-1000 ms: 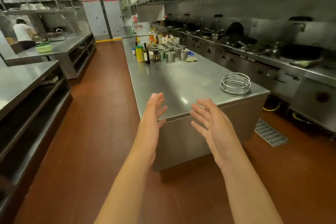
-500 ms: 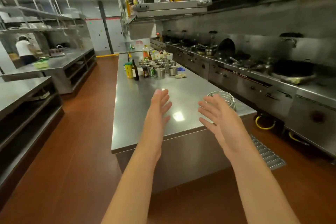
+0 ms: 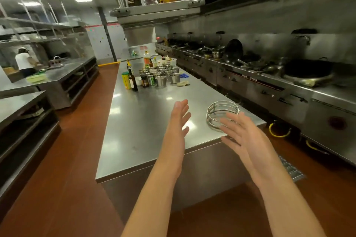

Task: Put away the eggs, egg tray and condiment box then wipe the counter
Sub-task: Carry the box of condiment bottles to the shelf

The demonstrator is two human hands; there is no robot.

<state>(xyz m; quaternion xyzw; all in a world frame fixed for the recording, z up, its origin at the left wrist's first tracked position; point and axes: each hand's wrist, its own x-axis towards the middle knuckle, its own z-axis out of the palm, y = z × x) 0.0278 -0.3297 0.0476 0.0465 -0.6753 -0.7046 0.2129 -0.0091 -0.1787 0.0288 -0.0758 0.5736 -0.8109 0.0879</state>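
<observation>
A long steel counter (image 3: 146, 113) runs away from me down the middle of the kitchen. My left hand (image 3: 178, 119) is held out over its near end, fingers spread, holding nothing. My right hand (image 3: 244, 136) is also out with fingers apart, empty, just in front of a round wire ring stand (image 3: 222, 113) near the counter's right edge. Far down the counter stands a cluster of steel condiment cups (image 3: 165, 76) with bottles (image 3: 133, 81) and a crumpled cloth (image 3: 183, 83). No eggs or egg tray are visible.
A wok range (image 3: 269, 75) lines the right side with pans on it. Overhead hangs a shelf (image 3: 158, 8) with bottles. Steel tables (image 3: 57, 77) stand on the left across a red-brown floor aisle; a person (image 3: 24, 61) works at the far left.
I have moved closer to the counter's near end and the view has shifted left. Both hands stay open and now hover over the counter, the right one near the wire ring.
</observation>
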